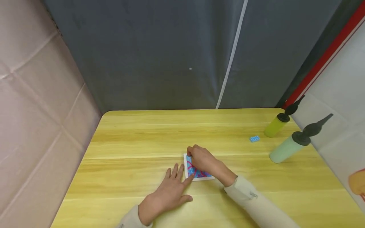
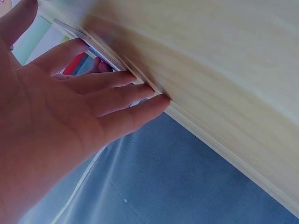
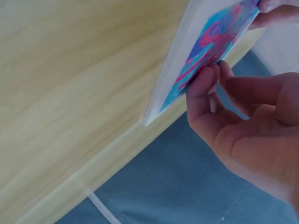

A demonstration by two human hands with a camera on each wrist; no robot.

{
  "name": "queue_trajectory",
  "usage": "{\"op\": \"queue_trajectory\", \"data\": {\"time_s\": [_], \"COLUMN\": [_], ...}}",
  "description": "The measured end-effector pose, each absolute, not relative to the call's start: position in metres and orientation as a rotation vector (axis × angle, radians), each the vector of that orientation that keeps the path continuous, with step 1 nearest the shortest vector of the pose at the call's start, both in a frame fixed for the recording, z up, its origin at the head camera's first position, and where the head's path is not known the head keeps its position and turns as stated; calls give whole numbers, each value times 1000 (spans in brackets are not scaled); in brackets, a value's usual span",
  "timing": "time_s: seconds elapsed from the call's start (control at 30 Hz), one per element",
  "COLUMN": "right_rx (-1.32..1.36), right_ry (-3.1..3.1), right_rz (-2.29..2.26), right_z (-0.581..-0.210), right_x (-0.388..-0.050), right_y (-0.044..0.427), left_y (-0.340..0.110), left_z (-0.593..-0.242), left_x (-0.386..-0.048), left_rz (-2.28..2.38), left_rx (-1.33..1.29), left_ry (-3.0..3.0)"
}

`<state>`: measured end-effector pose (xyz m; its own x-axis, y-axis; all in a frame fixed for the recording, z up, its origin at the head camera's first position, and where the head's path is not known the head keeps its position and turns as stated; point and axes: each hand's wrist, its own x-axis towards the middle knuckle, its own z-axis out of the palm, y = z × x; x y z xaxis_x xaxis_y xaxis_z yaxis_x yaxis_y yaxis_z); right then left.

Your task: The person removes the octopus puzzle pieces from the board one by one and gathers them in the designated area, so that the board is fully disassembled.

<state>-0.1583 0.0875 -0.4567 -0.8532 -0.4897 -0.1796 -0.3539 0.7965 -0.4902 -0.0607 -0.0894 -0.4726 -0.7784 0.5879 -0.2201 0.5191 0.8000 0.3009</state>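
A small picture card (image 1: 188, 172) with a white border and a blue, pink and purple pattern lies flat on the wooden table (image 1: 137, 133). My left hand (image 1: 168, 193) rests palm down beside its left side, fingers spread, the index fingertip touching the near part of the card. My right hand (image 1: 203, 158) reaches over the card, its fingers curled with the fingertips at the far left corner. The right wrist view shows the curled fingers (image 3: 202, 88) against the patterned face. Whether they pinch anything is hidden.
A light blue toy brick (image 1: 254, 139) lies on the table's right side. Near it stand a yellow-green hand pump (image 1: 274, 127) and a mint-green hand pump (image 1: 286, 150), both with black nozzles. A dark curtain (image 1: 159, 57) hangs behind the table, a pale wall (image 1: 37, 133) at left.
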Motion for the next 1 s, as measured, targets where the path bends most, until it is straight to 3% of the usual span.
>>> {"op": "queue_trajectory", "data": {"time_s": [0.8,1.0], "right_rx": [-562,-646], "right_ry": [2695,2672], "right_rz": [-646,-680], "right_z": [-454,-455], "right_x": [-156,-153], "right_y": [79,81], "left_y": [-87,-89], "left_z": [-470,-469], "left_x": [-59,-59], "left_rz": [297,279], "left_rx": [824,829], "left_ry": [2681,2680]}}
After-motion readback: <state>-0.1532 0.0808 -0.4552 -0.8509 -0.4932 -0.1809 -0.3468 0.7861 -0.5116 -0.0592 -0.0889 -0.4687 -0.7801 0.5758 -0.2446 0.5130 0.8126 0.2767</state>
